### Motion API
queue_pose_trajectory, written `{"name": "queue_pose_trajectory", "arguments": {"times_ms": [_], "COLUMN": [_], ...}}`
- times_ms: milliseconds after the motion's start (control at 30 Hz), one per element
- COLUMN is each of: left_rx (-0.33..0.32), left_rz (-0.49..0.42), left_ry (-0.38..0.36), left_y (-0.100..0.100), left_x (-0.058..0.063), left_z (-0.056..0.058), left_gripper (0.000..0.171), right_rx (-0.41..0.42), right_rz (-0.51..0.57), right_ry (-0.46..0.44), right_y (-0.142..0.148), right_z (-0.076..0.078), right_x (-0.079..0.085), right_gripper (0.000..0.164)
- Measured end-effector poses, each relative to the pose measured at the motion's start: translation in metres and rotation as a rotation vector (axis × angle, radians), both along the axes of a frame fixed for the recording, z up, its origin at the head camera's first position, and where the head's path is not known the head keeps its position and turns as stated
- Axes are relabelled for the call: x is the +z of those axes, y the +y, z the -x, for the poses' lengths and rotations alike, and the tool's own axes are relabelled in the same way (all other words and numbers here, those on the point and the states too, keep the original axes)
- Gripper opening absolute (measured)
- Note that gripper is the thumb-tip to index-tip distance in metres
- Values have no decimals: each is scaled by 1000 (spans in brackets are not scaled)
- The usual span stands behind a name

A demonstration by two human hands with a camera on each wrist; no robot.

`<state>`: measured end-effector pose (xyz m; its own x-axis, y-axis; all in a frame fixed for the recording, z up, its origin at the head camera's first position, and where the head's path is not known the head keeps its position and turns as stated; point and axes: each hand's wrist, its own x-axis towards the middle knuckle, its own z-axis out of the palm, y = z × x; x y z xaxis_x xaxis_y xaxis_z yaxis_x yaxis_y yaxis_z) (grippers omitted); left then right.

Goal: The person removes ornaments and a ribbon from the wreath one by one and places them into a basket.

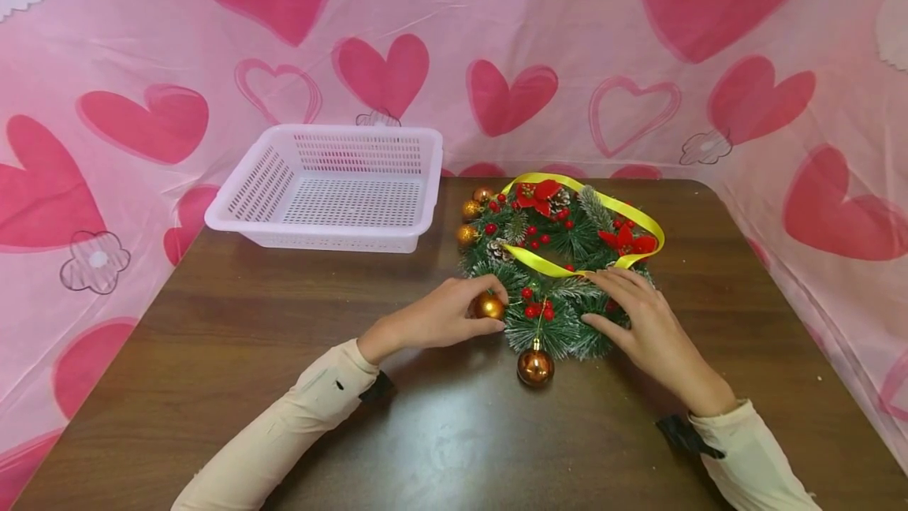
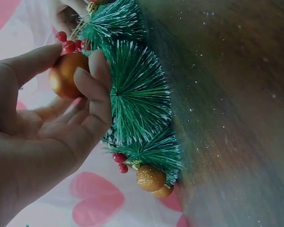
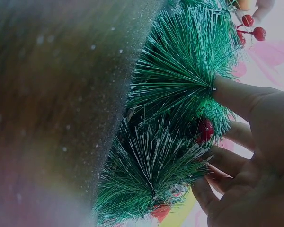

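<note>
From the person's side, the wreath [image 1: 571,236] lies on the brown table [image 1: 319,290] like a clock with twelve at the far edge. At about eight o'clock the left hand [image 1: 450,310] grasps a gold bauble [image 1: 489,305], thumb and fingers curled around it. The right hand [image 1: 645,322] rests at four o'clock, fingers loosely extended and thumb spread against the greenery; I can't tell whether its fingertips touch the yellow ribbon [image 1: 539,260] looping over the top. A shiny bronze bauble [image 1: 535,367] hangs out at six, and small glittery baubles [image 1: 467,234] cluster near ten. Toward ten o'clock from the wreath, well apart from both hands, stands a white plastic basket [image 1: 319,232], upright, slotted in its walls, its perforated floor in plain sight.
</note>
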<state>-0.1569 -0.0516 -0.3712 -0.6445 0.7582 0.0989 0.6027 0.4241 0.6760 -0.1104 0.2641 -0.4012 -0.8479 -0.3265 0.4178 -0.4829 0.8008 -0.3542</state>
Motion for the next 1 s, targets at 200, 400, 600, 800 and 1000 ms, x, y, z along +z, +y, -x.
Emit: {"name": "queue_pose_trajectory", "arguments": {"times_ms": [200,400,600,800,1000], "left_rx": [72,160,180,100,108], "left_rz": [-20,-38,-122,-141,-122], "left_ry": [-128,-98,-85,-132,-176], "left_y": [0,0,-1,2,1], "left_x": [0,4,4,2,1], "left_z": [0,0,3,3,3], "left_gripper": [28,26,22,24,19], "right_rx": [1,1,0,-1,3], "right_rz": [-4,-3,-3,0,0], "right_ry": [-2,-4,-8,-10,-3], "right_y": [1,1,1,1,1], "right_z": [0,0,0,0,0], "right_x": [-1,-2,-2,-2,-2], "right_gripper": [61,61,61,62,62]}}
